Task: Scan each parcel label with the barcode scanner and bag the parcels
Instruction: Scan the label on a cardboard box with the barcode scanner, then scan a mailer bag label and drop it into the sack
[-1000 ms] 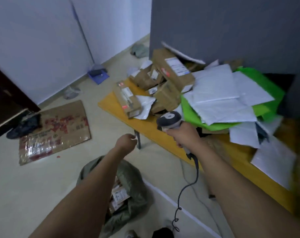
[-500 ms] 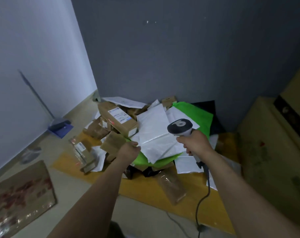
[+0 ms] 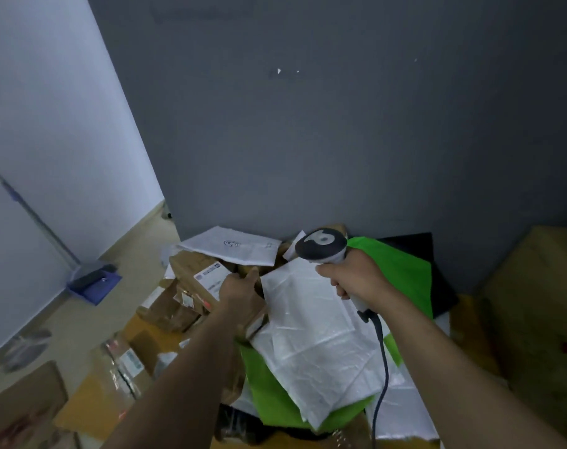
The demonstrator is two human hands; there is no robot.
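Clamps right hand (image 3: 356,281) fingers round scanner (image 3: 321,247), rests left hand (image 3: 240,291), fingers hidden, on stiff, probably light box (image 3: 186,266): best gripped across its edges.

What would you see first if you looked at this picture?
The bright green plastic bag jumps out at the back right of the heap. In front of it, the right hand grips a barcode scanner above white mailers, and the left hand is at a labelled cardboard box.
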